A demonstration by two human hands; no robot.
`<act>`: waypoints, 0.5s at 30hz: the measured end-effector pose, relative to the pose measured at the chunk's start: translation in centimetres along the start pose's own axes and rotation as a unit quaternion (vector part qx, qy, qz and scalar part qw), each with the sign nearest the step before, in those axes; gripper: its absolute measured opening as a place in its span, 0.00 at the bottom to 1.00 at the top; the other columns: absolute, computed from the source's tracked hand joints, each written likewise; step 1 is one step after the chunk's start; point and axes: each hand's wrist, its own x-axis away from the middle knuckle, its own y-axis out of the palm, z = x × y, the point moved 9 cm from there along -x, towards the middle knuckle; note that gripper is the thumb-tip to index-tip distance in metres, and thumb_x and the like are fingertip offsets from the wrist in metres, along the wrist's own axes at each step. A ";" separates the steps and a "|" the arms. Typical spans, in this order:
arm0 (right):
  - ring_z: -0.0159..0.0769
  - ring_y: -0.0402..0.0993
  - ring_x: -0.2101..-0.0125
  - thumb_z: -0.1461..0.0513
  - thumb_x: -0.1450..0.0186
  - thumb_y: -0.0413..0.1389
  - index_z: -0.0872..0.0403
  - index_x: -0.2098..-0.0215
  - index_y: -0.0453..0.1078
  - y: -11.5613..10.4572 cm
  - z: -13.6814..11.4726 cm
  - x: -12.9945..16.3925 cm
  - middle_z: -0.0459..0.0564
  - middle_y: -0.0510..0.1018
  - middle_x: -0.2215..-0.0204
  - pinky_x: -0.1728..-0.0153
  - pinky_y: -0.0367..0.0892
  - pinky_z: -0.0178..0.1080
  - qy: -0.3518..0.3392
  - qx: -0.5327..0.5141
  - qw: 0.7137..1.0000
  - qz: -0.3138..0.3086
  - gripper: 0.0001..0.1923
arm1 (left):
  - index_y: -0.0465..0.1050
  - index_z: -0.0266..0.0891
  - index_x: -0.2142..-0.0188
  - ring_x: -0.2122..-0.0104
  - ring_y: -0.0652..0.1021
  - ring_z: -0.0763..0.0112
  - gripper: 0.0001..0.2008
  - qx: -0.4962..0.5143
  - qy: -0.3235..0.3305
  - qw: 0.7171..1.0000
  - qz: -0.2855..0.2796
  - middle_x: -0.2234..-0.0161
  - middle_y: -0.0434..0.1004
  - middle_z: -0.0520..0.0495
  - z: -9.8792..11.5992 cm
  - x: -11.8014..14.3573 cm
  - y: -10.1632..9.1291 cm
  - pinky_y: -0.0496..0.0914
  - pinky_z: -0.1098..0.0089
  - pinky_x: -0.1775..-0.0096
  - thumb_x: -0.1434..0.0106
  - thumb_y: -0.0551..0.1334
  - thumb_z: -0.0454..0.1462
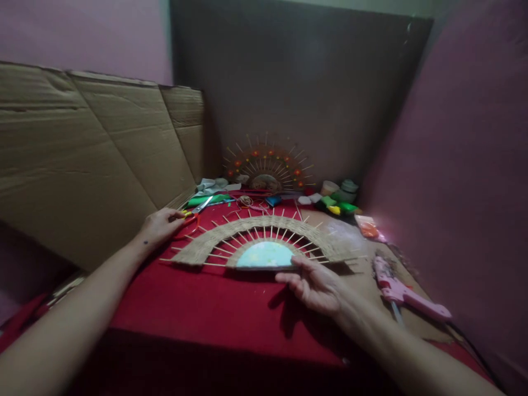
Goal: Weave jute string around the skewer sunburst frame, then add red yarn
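Observation:
My left hand (161,226) is closed on the handles of a pair of scissors (202,205), near the table's left side. Their blades point away to the right, and one handle looks yellow, the other red. A half-round woven fan (193,248) with thin sticks radiating through a twine band lies in the middle. At its centre is a pale blue half disc (264,254). My right hand (315,286) grips the fan's straight front edge, right of centre, thumb on top and the other fingers loosely curled below.
A red cloth (173,308) covers the table. To the right, a pink glue gun (406,298) rests on cardboard (363,280). Colourful packets (330,203) and jars stand at the back. A similar decorated fan (268,157) leans there. Tall cardboard (103,143) borders the left.

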 end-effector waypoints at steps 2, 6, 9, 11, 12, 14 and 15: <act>0.28 0.74 0.83 0.59 0.35 0.50 0.72 0.62 0.66 1.1 1.3 0.6 0.64 0.77 0.76 0.81 0.68 0.24 0.072 0.049 0.995 -0.056 0.18 | 0.76 0.36 0.63 0.66 0.75 0.69 0.15 -0.007 -0.012 1.000 -0.026 0.65 0.78 0.50 -0.1 0.1 0.2 0.68 0.73 0.65 0.45 0.59 0.42; 0.31 0.73 0.84 0.60 0.36 0.48 0.69 0.64 0.70 4.2 1.4 3.3 0.62 0.79 0.74 0.88 0.66 0.29 0.100 0.180 0.960 -0.191 0.17 | 0.76 0.38 0.62 0.62 0.74 0.68 0.15 -0.023 -0.032 0.998 -0.053 0.61 0.77 0.52 -0.2 0.2 0.2 0.67 0.73 0.61 0.44 0.58 0.42; 0.29 0.70 0.87 0.60 0.37 0.48 0.64 0.66 0.71 5.8 -2.3 5.2 0.57 0.79 0.75 0.90 0.63 0.28 -0.007 0.226 0.954 -0.197 0.14 | 0.75 0.39 0.62 0.63 0.74 0.69 0.15 -0.036 -0.055 0.996 -0.058 0.62 0.77 0.54 -0.5 0.1 0.2 0.66 0.74 0.64 0.45 0.58 0.43; 0.26 0.66 0.90 0.61 0.37 0.47 0.63 0.68 0.70 6.0 -6.0 6.8 0.55 0.79 0.77 0.91 0.59 0.27 -0.113 0.249 0.950 -0.153 0.14 | 0.75 0.40 0.62 0.65 0.73 0.70 0.14 -0.043 -0.068 0.995 -0.058 0.64 0.77 0.54 -0.4 0.0 0.2 0.65 0.76 0.66 0.46 0.57 0.43; 0.25 0.64 0.91 0.61 0.36 0.45 0.62 0.68 0.70 5.7 -7.8 7.8 0.54 0.78 0.78 0.91 0.57 0.26 -0.160 0.249 0.948 -0.120 0.15 | 0.75 0.40 0.63 0.66 0.73 0.70 0.14 -0.047 -0.078 0.994 -0.056 0.65 0.77 0.55 -0.4 0.0 0.2 0.65 0.76 0.68 0.46 0.57 0.42; 0.24 0.63 0.90 0.59 0.36 0.44 0.61 0.66 0.71 4.1 -10.8 9.7 0.50 0.77 0.79 0.90 0.57 0.26 -0.223 0.205 0.952 -0.033 0.17 | 0.74 0.41 0.64 0.68 0.72 0.71 0.14 -0.051 -0.100 0.993 -0.047 0.68 0.77 0.56 -0.4 0.1 -0.1 0.64 0.77 0.70 0.47 0.56 0.42; 0.24 0.64 0.89 0.59 0.36 0.45 0.61 0.65 0.71 3.1 -12.0 10.9 0.49 0.76 0.79 0.89 0.58 0.27 -0.255 0.183 0.949 0.013 0.17 | 0.74 0.42 0.65 0.69 0.72 0.72 0.14 -0.053 -0.112 0.991 -0.041 0.69 0.77 0.56 -0.5 0.1 -0.2 0.63 0.77 0.71 0.47 0.55 0.43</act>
